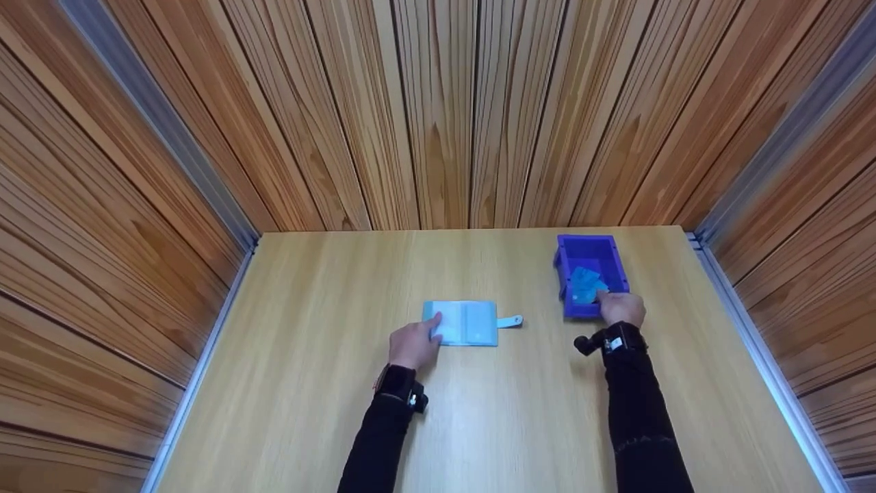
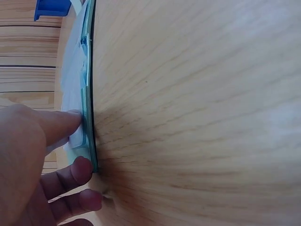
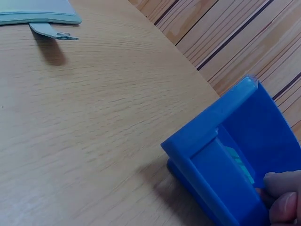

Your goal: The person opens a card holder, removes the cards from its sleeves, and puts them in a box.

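Observation:
A light blue card holder (image 1: 479,323) lies spread out on the table, its pale clear sleeves facing up and its snap strap (image 1: 510,322) pointing right. My left hand (image 1: 414,344) holds its left end, the thumb on top of the sleeve and the fingertips at the near edge. To the right stands a blue-purple bin (image 1: 594,248) with several light blue cards (image 1: 584,282) inside. Over its near right corner, my right hand (image 1: 623,308) reaches in and pinches a card at the corner; in the right wrist view the bin's wall partly hides the cards (image 3: 241,164).
The wooden table (image 1: 328,274) is bounded by wood-panelled walls (image 1: 438,123) at the back and sides. Metal rails (image 1: 205,356) run along its side edges. Each wrist carries a strapped-on camera, and the right one (image 1: 588,344) sticks out close to the bin.

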`<state>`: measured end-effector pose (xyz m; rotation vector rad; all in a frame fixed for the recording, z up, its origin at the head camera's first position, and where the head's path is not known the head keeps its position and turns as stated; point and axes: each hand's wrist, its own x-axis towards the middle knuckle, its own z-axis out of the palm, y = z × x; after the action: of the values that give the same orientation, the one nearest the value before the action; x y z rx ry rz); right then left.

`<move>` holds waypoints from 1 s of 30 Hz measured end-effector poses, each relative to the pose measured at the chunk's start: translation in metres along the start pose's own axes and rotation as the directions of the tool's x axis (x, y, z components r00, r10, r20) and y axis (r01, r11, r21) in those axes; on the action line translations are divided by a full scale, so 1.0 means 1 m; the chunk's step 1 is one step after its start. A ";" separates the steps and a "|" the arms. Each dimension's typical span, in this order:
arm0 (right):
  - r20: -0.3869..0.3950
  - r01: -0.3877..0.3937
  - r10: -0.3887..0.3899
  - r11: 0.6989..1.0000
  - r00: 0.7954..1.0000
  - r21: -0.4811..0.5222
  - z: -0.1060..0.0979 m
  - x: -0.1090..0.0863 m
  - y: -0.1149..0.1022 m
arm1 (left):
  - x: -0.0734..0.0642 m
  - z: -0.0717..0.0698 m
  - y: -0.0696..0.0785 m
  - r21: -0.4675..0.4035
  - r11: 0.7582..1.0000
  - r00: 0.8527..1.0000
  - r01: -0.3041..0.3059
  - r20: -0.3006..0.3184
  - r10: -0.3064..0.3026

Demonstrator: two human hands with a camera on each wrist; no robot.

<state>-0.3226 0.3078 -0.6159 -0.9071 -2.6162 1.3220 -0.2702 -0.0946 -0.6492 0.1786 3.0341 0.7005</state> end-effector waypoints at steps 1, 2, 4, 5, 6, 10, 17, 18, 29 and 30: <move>0.005 -0.002 0.002 1.000 1.000 0.007 0.000 0.001 0.001 | 0.000 0.000 0.001 -0.001 1.000 1.000 0.003 0.005 -0.003; 0.006 0.000 0.000 1.000 1.000 0.019 -0.001 0.001 0.002 | 0.000 0.000 0.001 -0.001 1.000 1.000 0.007 0.009 -0.007; 0.012 0.010 -0.011 0.999 1.000 0.040 0.000 0.001 0.005 | 0.000 0.000 0.001 0.000 1.000 1.000 0.013 0.019 -0.013; 0.015 0.016 -0.016 0.999 1.000 0.047 0.000 0.001 0.006 | 0.001 0.000 0.002 0.000 1.000 1.000 0.015 0.021 -0.015; 0.020 0.021 -0.022 0.998 1.000 0.056 0.000 0.002 0.008 | 0.001 0.000 0.002 0.000 1.000 1.000 0.016 0.027 -0.016; 0.034 0.074 -0.076 0.995 0.996 0.070 0.000 0.002 0.009 | 0.003 0.000 0.001 0.002 1.000 0.999 0.019 0.035 -0.019; -0.067 0.333 -0.327 0.930 0.943 0.154 0.016 -0.007 -0.014 | 0.003 0.000 0.000 0.004 1.000 0.999 0.027 0.031 -0.027; -0.059 0.377 -0.373 0.911 0.926 0.166 0.021 -0.011 -0.020 | 0.003 -0.001 0.000 0.000 1.000 0.999 0.031 0.031 -0.031; 0.365 0.614 -0.592 0.786 0.719 0.065 0.088 -0.065 -0.043 | 0.002 -0.001 0.003 0.009 1.000 1.000 0.007 0.014 -0.007; 0.405 0.620 -0.579 0.784 0.707 0.040 0.093 -0.068 -0.042 | 0.002 0.000 0.003 0.005 1.000 1.000 0.008 0.015 -0.008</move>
<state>-0.3158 0.1862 -0.6295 0.2838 -2.8859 1.2759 -0.2715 -0.0915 -0.6473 0.1712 3.0208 0.6874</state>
